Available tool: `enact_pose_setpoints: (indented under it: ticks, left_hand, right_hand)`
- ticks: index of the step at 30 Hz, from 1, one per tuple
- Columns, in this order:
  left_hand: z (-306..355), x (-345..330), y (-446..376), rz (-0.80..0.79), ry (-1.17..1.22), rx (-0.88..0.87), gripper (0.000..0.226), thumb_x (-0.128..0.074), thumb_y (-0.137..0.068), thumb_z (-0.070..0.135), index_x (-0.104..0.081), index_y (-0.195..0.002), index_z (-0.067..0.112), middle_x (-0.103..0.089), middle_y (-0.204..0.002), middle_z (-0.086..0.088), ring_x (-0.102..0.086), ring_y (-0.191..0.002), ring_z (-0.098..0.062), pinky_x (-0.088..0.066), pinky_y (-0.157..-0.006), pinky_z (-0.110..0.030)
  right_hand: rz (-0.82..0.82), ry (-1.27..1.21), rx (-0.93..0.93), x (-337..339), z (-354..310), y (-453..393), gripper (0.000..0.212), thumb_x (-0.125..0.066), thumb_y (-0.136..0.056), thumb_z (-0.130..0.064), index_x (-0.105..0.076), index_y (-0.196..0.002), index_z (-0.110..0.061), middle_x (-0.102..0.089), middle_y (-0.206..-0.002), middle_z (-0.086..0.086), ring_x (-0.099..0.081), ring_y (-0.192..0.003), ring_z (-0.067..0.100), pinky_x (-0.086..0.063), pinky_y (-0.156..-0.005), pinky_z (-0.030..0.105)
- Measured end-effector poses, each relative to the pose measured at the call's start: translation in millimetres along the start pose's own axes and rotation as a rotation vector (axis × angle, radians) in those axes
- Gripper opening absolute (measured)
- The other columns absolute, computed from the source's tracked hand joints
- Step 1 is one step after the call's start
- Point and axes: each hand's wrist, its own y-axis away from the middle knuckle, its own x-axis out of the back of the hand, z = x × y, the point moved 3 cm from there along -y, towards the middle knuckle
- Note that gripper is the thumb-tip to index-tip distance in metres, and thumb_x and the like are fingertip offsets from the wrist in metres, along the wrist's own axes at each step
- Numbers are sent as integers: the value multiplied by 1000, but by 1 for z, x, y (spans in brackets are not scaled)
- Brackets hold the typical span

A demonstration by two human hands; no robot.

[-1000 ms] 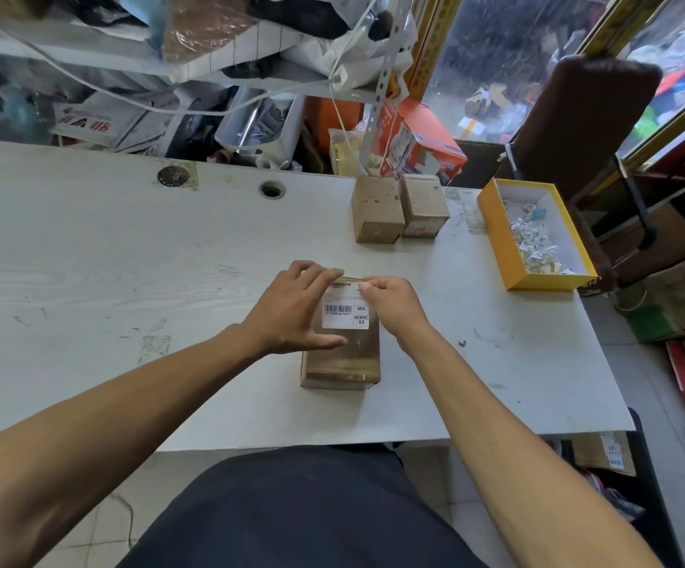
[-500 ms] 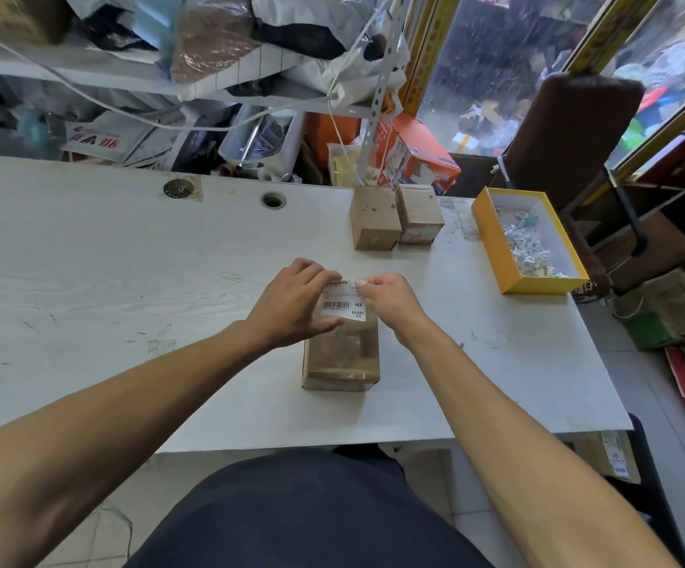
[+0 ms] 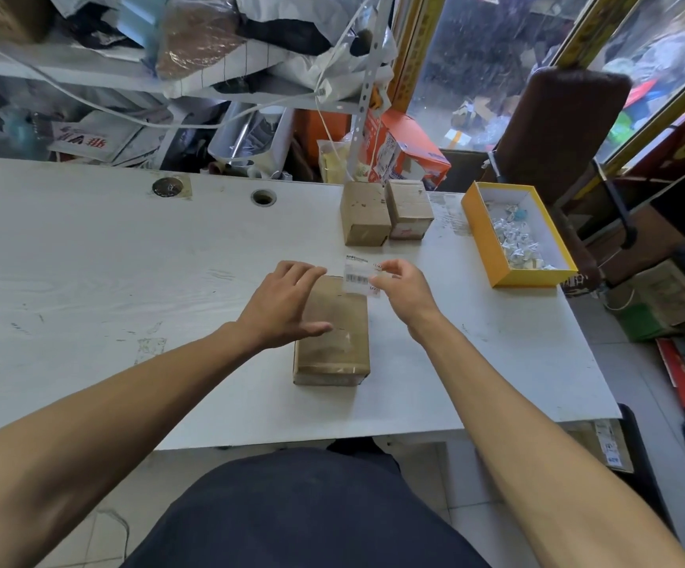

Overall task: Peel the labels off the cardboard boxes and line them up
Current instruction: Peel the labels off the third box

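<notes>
While right hand [image 3: 404, 295] pinches 1 label [image 3: 358, 277] | left hand [image 3: 283, 307] released | 3 boxes [image 3: 334, 334]

near box [image 3: 334, 334]: brown cardboard, flat on table, top bare, clear tape | label [image 3: 359, 277]: white, barcoded, lifted above box's far end, pinched at right edge | two boxes [image 3: 386, 211]: brown, side by side, touching, at table's far edge

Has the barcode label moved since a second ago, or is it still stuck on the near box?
Yes. The label, pinched by the right hand, has lifted off the near box and shifted toward its far edge, nearer the two boxes behind.
</notes>
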Motion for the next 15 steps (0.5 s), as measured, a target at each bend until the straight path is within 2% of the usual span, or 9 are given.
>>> enact_pose_setpoints:
  ticks: [4,6,8,11,13,15]
  left_hand:
    - [-1,-13,1,-216,0,86,117,-74,-58,75,-23,-151,25,-21,-157,-6,-16,-143,-30,-34,-110,-49]
    - [-4,-20,4,-319,-14,105,129,-73,-54,79,-11,-154,26,-4,-162,-9,-6,-146,-35,-29,-112,-53]
    - [-7,-27,8,-398,-22,101,138,-72,-52,82,1,-155,25,10,-163,-10,2,-148,-37,-25,-113,-55]
    - [-12,-30,12,-442,15,119,150,-61,-39,90,11,-154,27,17,-162,-9,6,-148,-38,-24,-115,-56]
    - [-14,-32,11,-439,62,126,151,-56,-33,92,8,-153,28,17,-162,-8,7,-149,-38,-23,-116,-56]
    - [-15,-34,8,-435,98,117,149,-61,-31,91,2,-151,28,18,-162,-8,8,-149,-38,-22,-117,-56]
  right_hand:
    - [-53,139,44,-6,13,5,42,-68,-86,-20,-52,-125,-23,-48,-130,3,-46,-109,15,-40,-81,24]
    - [-91,287,133,-15,22,10,61,-72,-81,-24,-45,-136,-28,-45,-138,3,-41,-124,19,-40,-95,31]
    - [-177,494,230,-25,31,16,90,-78,-73,-33,-27,-147,-37,-31,-151,1,-24,-139,26,-33,-110,40]
    - [-302,730,247,-39,43,22,126,-85,-58,-51,6,-145,-54,7,-161,4,0,-146,33,-28,-112,54]
    - [-338,794,242,-43,50,20,138,-85,-51,-60,18,-143,-54,16,-160,7,5,-147,35,-26,-112,57]
    - [-362,823,241,-41,52,13,143,-85,-49,-63,22,-144,-50,17,-160,7,7,-148,33,-24,-114,56]
